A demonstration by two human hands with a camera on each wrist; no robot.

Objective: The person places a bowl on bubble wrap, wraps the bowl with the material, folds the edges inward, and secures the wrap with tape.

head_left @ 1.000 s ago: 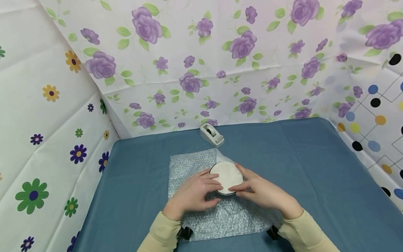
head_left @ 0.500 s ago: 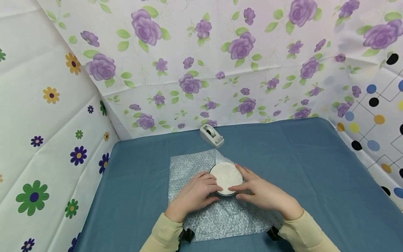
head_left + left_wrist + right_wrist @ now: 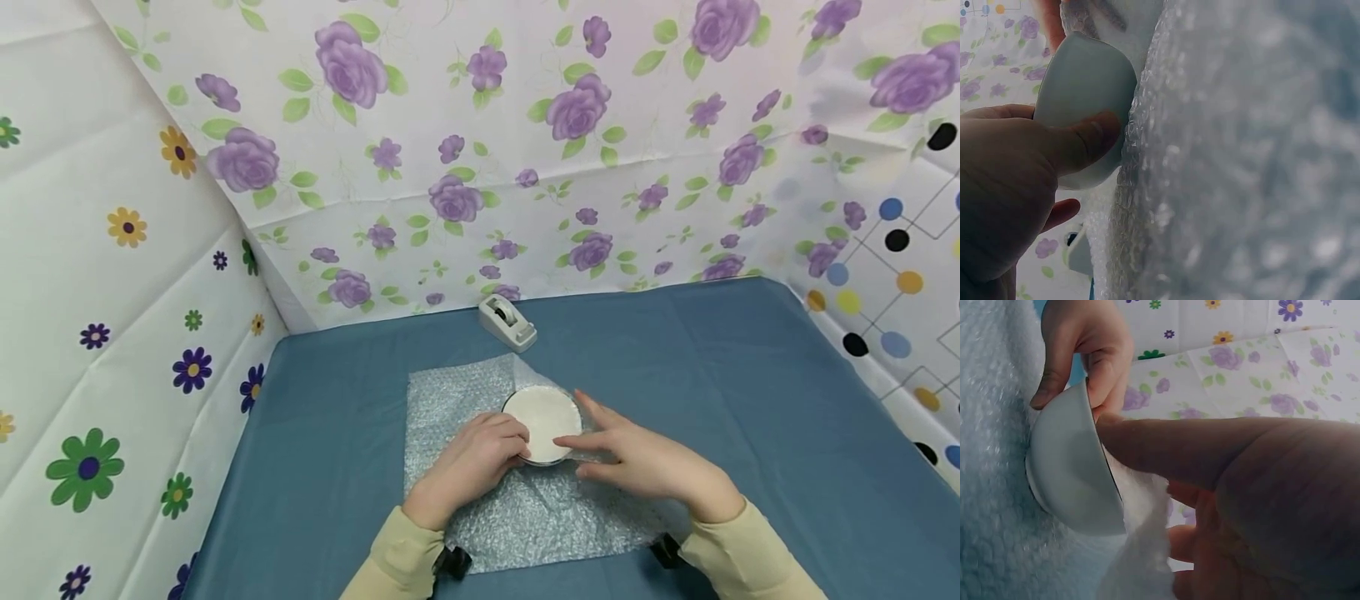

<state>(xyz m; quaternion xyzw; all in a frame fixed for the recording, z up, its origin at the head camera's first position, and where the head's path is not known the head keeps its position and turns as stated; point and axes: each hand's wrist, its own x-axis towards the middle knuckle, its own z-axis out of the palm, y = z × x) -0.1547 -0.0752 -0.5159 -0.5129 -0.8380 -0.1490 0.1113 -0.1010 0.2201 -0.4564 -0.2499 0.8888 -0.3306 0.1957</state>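
A white bowl (image 3: 547, 417) with a dark rim stands upright on a sheet of bubble wrap (image 3: 450, 396). My left hand (image 3: 480, 458) grips the bowl's near left side. In the left wrist view the left thumb (image 3: 1094, 134) lies against the outer wall while fingers reach over the rim. At the bowl's right, my right hand (image 3: 645, 458) has its fingers spread and fairly straight, one tip overlapping the rim. In the right wrist view a raised flap of wrap (image 3: 1141, 544) rises beside the bowl, between the right thumb and the other fingers.
A white tape dispenser (image 3: 507, 323) stands behind the wrap near the back edge of the blue-covered table (image 3: 337, 467). Flower-printed sheets (image 3: 450, 125) form the back and left walls; a dotted sheet (image 3: 900, 333) hangs at the right.
My left fingers have drawn in from lying over the bowl's top to its near left rim. The right hand has shifted slightly right with its fingers spread wider.
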